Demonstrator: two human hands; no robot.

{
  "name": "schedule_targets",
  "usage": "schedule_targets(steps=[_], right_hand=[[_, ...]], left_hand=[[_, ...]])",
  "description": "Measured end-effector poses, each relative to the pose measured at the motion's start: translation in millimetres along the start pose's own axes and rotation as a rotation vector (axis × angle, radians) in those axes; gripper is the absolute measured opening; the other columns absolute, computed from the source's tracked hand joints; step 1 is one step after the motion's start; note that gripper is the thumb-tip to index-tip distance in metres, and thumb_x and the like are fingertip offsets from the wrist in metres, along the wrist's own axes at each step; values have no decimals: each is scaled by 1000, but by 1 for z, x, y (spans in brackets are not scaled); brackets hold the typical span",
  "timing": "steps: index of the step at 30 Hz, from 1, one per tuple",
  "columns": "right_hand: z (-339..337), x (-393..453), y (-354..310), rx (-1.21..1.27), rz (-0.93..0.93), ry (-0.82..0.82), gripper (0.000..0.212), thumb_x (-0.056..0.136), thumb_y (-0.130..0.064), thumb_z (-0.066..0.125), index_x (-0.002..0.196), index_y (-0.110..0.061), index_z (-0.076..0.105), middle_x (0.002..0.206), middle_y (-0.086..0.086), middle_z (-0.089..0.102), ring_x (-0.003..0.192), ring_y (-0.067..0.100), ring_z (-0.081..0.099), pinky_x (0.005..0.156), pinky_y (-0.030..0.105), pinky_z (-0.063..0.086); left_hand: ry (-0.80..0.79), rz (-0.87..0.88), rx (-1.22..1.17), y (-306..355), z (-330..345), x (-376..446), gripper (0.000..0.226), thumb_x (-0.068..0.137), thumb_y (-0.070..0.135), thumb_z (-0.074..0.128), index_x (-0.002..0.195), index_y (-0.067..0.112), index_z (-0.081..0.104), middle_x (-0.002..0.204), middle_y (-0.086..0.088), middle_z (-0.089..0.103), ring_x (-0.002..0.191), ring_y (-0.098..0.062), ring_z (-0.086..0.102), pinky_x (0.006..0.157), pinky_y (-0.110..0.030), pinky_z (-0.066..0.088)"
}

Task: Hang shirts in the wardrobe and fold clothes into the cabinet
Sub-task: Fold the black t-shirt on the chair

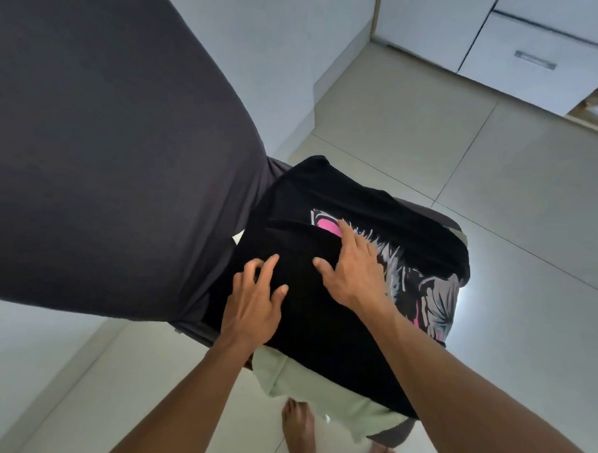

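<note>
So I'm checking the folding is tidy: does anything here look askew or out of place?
Nothing is damaged or spilled. The black shirt lies crooked over a pale green garment, which sticks out unevenly beneath it. Both the left hand and right hand press on it.

both forearms bare, no sleeves, no watch or rings showing on left hand point(253, 303) or right hand point(352, 273). bare feet point(297, 428) near the black printed t-shirt point(321, 313), no footwear.
</note>
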State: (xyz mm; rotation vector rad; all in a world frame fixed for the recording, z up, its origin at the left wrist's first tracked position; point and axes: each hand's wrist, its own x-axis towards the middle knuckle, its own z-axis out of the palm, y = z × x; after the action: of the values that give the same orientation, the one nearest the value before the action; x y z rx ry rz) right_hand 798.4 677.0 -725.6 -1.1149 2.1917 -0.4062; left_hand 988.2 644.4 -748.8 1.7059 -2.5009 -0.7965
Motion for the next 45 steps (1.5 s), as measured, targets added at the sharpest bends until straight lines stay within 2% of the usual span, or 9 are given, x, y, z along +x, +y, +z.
schedule_targets(steps=[6, 11, 16, 21, 25, 31, 39, 43, 45], right_hand=[[-14, 31, -5, 298, 175, -168, 26, 89, -35, 72, 110, -21, 63, 104, 1, 67, 91, 15, 65, 79, 32, 55], [-39, 27, 0, 480, 118, -290, 18, 86, -18, 76, 98, -17, 62, 97, 6, 70, 79, 19, 70, 68, 35, 58], [-42, 26, -4, 551, 163, -210, 17, 86, -16, 77, 98, -18, 64, 102, 4, 69, 91, 32, 70, 73, 50, 61], [-34, 21, 3, 475, 167, -234, 23, 85, -28, 77, 106, -23, 68, 87, 2, 72, 72, 18, 70, 60, 29, 56], [-31, 16, 7, 471, 146, -232, 19, 89, -26, 73, 105, -24, 65, 82, 4, 71, 54, 5, 61, 51, 20, 48], [-26, -6, 7, 338, -19, -46, 10, 92, -23, 69, 102, -22, 66, 86, 2, 71, 76, 17, 69, 72, 35, 58], [7, -71, 27, -86, -516, 79, 16, 85, -16, 76, 100, -20, 74, 89, -6, 73, 90, 17, 63, 74, 40, 56], [24, -96, 37, -384, -565, -53, 28, 74, -24, 72, 101, -30, 74, 92, -17, 73, 103, 17, 59, 82, 37, 53], [26, -100, 37, -429, -565, -30, 32, 76, -29, 58, 104, -30, 74, 96, -16, 73, 104, 17, 57, 84, 36, 50]], left_hand=[[73, 27, 22, 11, -29, 64, 66, 96, 34, 58, 152, 31, 25, 142, -3, 33, 121, -24, 39, 93, -37, 46], [-392, 273, 294, 43, -74, 129, 56, 85, 36, 71, 136, 35, 49, 157, 7, 19, 143, -27, 15, 114, -50, 28], [-615, 295, 169, 64, -115, 162, 21, 82, 28, 79, 87, 30, 59, 101, 8, 61, 102, -18, 61, 85, -34, 48], [-608, 225, 203, 54, -130, 167, 28, 85, 28, 77, 112, 23, 69, 106, 6, 66, 99, -15, 62, 92, -31, 49], [-524, 51, -103, 36, -123, 159, 20, 84, 24, 79, 101, 18, 73, 99, 1, 73, 96, -14, 68, 94, -36, 54], [-337, -45, -436, 21, -116, 126, 19, 84, 3, 76, 86, 21, 71, 79, 9, 72, 75, -1, 68, 78, -24, 54], [-302, 74, -119, -34, -109, 46, 48, 73, -17, 57, 59, 28, 63, 78, 7, 74, 82, -8, 72, 80, -29, 59], [-464, 14, 236, -50, -95, 13, 41, 83, -10, 57, 92, 29, 65, 96, 0, 58, 71, -13, 58, 58, -27, 47], [-431, -15, 295, -44, -90, 3, 38, 86, -7, 59, 113, 20, 63, 106, -2, 56, 82, -18, 59, 67, -30, 50]])
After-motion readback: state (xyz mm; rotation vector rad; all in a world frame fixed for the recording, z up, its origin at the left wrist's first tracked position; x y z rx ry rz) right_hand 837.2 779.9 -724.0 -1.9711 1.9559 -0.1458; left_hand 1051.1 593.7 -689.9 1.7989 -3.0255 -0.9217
